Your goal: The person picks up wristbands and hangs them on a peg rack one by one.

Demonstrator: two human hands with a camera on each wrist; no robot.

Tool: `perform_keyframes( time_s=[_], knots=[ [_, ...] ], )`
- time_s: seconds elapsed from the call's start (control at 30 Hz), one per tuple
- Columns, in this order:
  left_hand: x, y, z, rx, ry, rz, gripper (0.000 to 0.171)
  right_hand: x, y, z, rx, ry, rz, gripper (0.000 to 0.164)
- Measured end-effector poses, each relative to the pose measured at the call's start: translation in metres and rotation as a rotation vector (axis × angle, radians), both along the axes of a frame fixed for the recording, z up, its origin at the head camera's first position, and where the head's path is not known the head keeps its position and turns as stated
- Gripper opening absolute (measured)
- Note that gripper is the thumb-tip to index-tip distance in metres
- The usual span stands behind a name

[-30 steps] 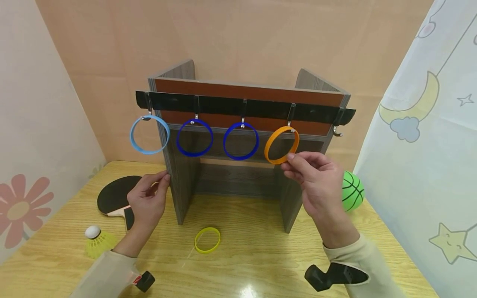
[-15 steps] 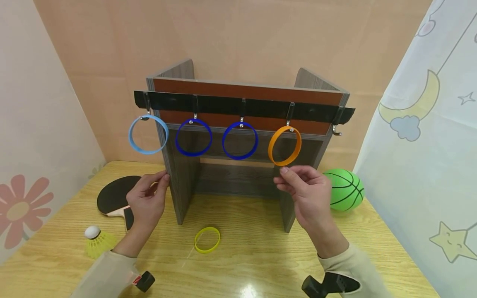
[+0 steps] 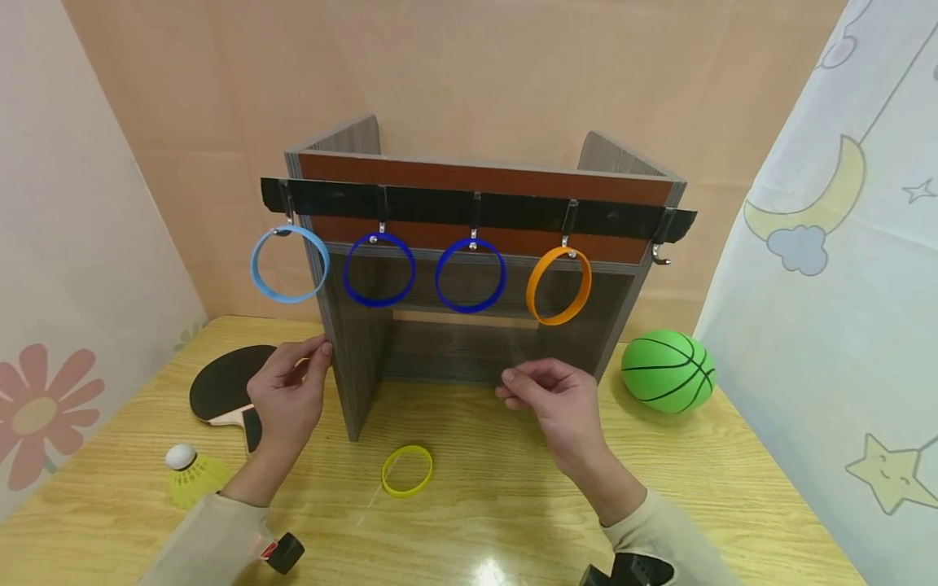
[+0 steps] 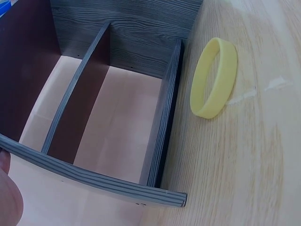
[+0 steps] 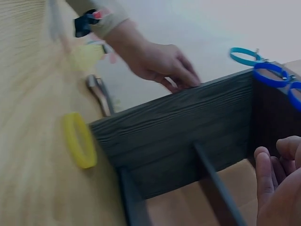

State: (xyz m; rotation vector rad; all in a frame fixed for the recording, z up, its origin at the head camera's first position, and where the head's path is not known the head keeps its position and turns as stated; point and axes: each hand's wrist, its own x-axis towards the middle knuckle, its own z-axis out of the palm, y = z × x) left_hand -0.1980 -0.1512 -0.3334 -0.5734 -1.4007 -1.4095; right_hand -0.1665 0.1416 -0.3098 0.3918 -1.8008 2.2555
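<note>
My left hand (image 3: 289,391) pinches the front edge of the left side panel of a grey wooden desk shelf (image 3: 359,350). My right hand (image 3: 560,411) holds nothing; its fingers are loosely bent in front of the shelf's lower opening. Silicone wristbands hang from hooks on a black strip (image 3: 432,205): a light blue wristband (image 3: 256,277), two dark blue wristbands, the left one (image 3: 346,281) and the right one (image 3: 438,286), and an orange wristband (image 3: 533,297). The far right hook (image 3: 660,257) is bare. A yellow wristband (image 4: 225,82) lies on the table before the shelf.
A green ball (image 3: 667,371) sits right of the shelf. Left of it lie a black table tennis paddle (image 3: 227,382) and a yellow shuttlecock (image 3: 196,478) on the wooden table (image 3: 469,521). Printed curtains stand at both sides.
My right hand has let go of the orange wristband, which now hangs on the fourth hook, and has moved down and left. My left hand stays at the panel.
</note>
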Motion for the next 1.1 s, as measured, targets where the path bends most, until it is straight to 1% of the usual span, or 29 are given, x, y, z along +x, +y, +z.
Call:
perform_keyframes(
  time_s=[0.27, 0.4, 0.63, 0.77, 0.87, 1.0, 1.1],
  knots=[
    [0.002, 0.0, 0.0, 0.004, -0.003, -0.001, 0.009, -0.002, -0.011, -0.029, 0.129, -0.157, 0.047, 0.013],
    [0.003, 0.0, 0.001, 0.003, -0.01, 0.002, 0.01, -0.004, -0.017, -0.042, 0.163, -0.222, 0.082, 0.014],
    [0.001, -0.001, 0.0, -0.01, -0.002, 0.013, 0.01, -0.006, -0.027, -0.063, 0.19, -0.251, 0.171, 0.016],
    [-0.001, -0.002, -0.001, -0.01, -0.003, 0.018, 0.01, -0.004, -0.032, -0.073, 0.239, -0.265, 0.217, 0.019],
    [-0.006, -0.005, -0.007, -0.01, -0.008, 0.025, 0.011, -0.004, -0.037, -0.08, 0.282, -0.261, 0.244, 0.02],
    [-0.014, -0.01, -0.017, -0.004, -0.013, 0.016, 0.011, -0.003, -0.041, -0.089, 0.296, -0.273, 0.272, 0.022],
    [-0.017, -0.011, -0.019, 0.001, -0.017, 0.016, 0.012, -0.003, -0.043, -0.093, 0.299, -0.283, 0.281, 0.022]
  ],
)
